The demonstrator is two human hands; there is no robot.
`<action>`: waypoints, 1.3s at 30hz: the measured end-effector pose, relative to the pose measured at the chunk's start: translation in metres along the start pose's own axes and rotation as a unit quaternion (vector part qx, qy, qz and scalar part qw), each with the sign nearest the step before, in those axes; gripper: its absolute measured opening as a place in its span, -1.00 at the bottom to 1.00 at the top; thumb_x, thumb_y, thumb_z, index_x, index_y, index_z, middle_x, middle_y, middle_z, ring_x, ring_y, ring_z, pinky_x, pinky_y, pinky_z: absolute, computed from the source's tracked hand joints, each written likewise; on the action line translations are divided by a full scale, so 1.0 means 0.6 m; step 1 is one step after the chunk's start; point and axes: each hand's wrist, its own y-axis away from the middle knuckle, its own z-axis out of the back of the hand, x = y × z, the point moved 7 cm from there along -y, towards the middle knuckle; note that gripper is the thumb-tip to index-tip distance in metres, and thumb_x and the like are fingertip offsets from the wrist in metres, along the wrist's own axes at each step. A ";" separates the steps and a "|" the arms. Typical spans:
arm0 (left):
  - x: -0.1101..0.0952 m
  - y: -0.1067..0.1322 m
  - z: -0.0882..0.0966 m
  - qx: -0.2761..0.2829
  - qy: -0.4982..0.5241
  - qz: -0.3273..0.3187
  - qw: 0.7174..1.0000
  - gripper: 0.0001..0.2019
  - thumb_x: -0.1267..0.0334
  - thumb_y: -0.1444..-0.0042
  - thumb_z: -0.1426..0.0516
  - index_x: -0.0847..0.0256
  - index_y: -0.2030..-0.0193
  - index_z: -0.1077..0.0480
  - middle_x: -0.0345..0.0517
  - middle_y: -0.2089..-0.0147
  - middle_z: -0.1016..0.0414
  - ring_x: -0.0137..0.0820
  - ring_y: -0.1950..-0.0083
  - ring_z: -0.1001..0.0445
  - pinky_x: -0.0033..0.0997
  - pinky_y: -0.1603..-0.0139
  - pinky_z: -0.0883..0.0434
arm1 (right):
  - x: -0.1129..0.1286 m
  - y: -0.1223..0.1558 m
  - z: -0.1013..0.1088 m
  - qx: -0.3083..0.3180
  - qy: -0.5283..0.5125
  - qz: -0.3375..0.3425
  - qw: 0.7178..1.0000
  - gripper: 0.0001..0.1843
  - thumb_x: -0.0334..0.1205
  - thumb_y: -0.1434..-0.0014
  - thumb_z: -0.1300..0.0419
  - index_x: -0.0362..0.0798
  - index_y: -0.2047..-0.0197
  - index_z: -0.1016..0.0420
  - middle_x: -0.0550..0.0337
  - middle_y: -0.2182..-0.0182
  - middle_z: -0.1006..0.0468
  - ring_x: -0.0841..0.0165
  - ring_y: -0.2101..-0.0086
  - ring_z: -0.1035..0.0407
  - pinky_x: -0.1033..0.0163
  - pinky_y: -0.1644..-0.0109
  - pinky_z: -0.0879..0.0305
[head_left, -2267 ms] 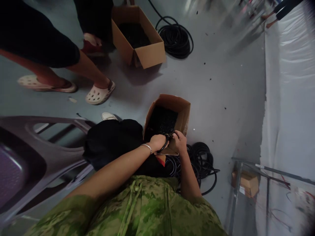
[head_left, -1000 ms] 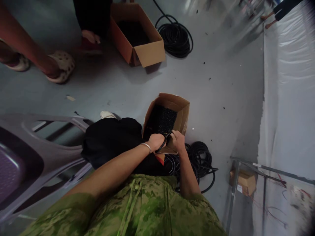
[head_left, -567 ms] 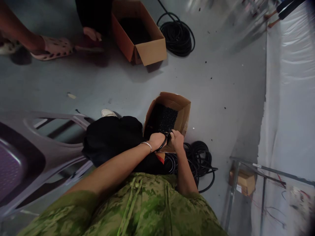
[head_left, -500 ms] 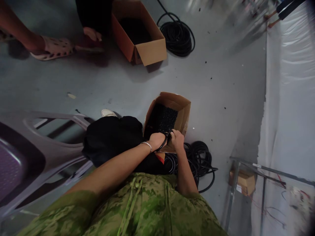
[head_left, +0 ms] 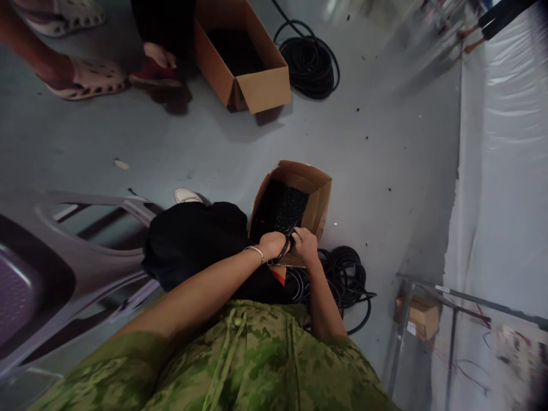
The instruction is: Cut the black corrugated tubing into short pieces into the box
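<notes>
Over the near end of an open cardboard box, my left hand is closed around a black cable, which bends across its fingers. A bracelet circles that wrist. Right beside it, my right hand has its fingers bent and pinched together at the cable's upper part. Whatever sits between those fingertips is too small and dark to make out. Many small black pieces lie inside the box below both hands. A loose coil of black cable rests on the floor beside my right forearm.
Farther off stand another open cardboard box holding dark contents and a second cable coil. Another person's shoe and hand show at upper left. A purple-grey chair is on the left, a metal frame on the right.
My right hand has shifted slightly left, closer to my left hand, and the cable between them shows less. At upper left, the other person's second shoe has come into view.
</notes>
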 end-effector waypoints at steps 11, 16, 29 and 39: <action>-0.003 0.005 0.011 -0.051 0.008 -0.009 0.999 -0.59 0.21 -0.24 0.05 0.36 0.15 -0.60 0.22 0.16 -0.61 -0.13 0.08 -0.59 -0.39 0.14 -0.46 | -0.003 -0.007 0.006 -0.005 0.027 -0.032 0.999 -0.69 -0.27 -0.32 -0.04 -0.09 0.01 -0.56 -0.01 0.15 -0.61 0.26 0.15 -0.46 0.25 0.02 -0.32; 0.004 -0.007 0.014 -0.047 0.013 0.009 0.999 -0.58 0.19 -0.25 0.04 0.38 0.14 -0.59 0.28 0.12 -0.60 -0.09 0.05 -0.58 -0.34 0.12 -0.47 | 0.019 0.002 -0.026 0.066 0.057 -0.055 0.995 -0.72 -0.40 -0.23 -0.06 -0.04 0.17 -0.59 0.08 0.26 -0.60 0.33 0.27 -0.45 0.35 0.22 -0.26; 0.015 -0.013 0.006 -0.002 0.001 0.032 0.999 -0.58 0.14 -0.24 0.02 0.34 0.03 -0.57 0.24 0.01 -0.58 -0.11 -0.05 -0.55 -0.36 0.04 -0.47 | -0.021 0.037 -0.041 0.078 0.018 -0.117 0.990 -0.70 -0.23 -0.29 -0.12 0.06 -0.03 -0.57 0.12 0.07 -0.62 0.32 0.10 -0.49 0.31 0.03 -0.34; 0.029 -0.020 0.023 -0.065 0.052 0.048 0.995 -0.53 0.04 -0.26 0.05 0.34 0.10 -0.57 0.23 0.09 -0.60 -0.18 0.04 -0.59 -0.41 0.10 -0.45 | -0.014 0.034 -0.011 -0.007 -0.115 -0.048 0.992 -0.70 -0.21 -0.27 -0.11 0.00 0.01 -0.58 0.09 0.05 -0.63 0.28 0.03 -0.49 0.20 -0.11 -0.36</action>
